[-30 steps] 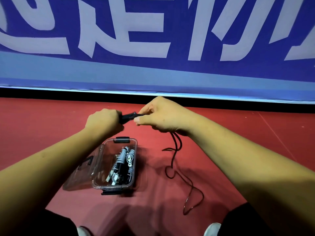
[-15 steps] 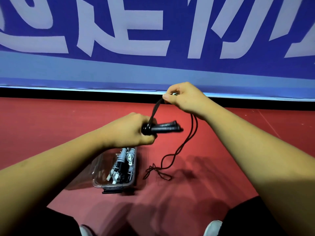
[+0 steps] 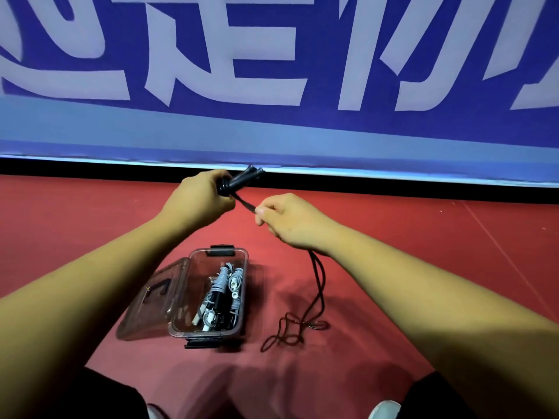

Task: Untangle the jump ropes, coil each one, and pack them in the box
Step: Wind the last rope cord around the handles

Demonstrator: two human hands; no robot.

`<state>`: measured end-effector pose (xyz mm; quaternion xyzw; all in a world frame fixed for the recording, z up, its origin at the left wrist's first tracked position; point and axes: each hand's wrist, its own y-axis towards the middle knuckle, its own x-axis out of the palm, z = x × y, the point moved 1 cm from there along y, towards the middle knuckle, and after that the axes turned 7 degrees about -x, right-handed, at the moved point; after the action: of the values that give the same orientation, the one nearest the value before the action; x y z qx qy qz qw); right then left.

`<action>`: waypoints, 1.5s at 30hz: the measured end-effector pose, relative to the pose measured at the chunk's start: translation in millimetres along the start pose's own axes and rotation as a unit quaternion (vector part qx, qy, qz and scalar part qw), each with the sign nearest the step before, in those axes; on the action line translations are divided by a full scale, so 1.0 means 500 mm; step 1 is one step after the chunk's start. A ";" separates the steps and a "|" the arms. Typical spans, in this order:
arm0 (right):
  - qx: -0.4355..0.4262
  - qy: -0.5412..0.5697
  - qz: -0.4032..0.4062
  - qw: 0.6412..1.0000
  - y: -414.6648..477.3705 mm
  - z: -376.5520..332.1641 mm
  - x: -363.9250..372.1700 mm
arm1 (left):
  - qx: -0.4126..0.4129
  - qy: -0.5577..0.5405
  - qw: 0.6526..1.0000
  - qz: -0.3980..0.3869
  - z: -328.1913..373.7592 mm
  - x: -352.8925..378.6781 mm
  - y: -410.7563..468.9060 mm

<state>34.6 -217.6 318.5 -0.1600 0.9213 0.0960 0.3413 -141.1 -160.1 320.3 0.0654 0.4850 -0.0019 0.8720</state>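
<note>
My left hand [image 3: 199, 196] grips the two black handles [image 3: 245, 178] of a black jump rope, held together and pointing up to the right. My right hand [image 3: 290, 219] pinches the doubled black cord [image 3: 245, 204] just below the handles. The rest of the cord [image 3: 317, 285] hangs down from under my right hand and lies in loose loops on the red floor to the right of the box. The clear plastic box [image 3: 242, 285] stands open on the floor below my hands. Inside it lie coiled white and black jump ropes [image 3: 222, 294].
The box's clear lid [image 3: 151, 300] is folded out to the left. A blue banner with large white characters [image 3: 272, 71] stands across the far edge of the red floor [image 3: 90, 222]. My knees and white shoe tips [image 3: 384, 409] are at the bottom edge.
My left hand has lifted the handles up and away from me. My right hand has come down from above the handles to below them, drawing the cord with it, and the whole box shows again.
</note>
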 end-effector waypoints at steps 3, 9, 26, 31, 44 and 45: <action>-0.011 -0.060 -0.035 0.998 0.004 -0.024 0.030 | -0.020 0.100 0.995 -0.010 -0.010 0.022 0.006; -0.055 -0.150 -0.041 0.986 -0.007 -0.033 -0.004 | 0.064 0.223 0.970 -0.078 0.012 0.046 -0.032; 0.016 0.284 -0.013 0.959 -0.018 0.040 -0.078 | 0.117 -0.215 0.945 -0.215 0.085 -0.020 -0.102; 0.039 0.247 0.018 0.968 -0.010 0.055 -0.043 | 0.027 -0.372 0.912 -0.167 0.080 -0.029 -0.078; -0.052 -0.101 -0.033 0.993 -0.032 -0.074 -0.003 | -0.063 0.082 0.994 0.035 -0.035 0.013 0.017; -0.051 -0.105 -0.039 0.992 -0.033 -0.078 -0.005 | -0.066 0.098 0.993 0.025 -0.037 0.019 0.016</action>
<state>18.9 -243.8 348.3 -0.2022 0.8672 0.1452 0.4313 -150.9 -149.3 303.5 0.0198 0.5653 0.0582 0.8226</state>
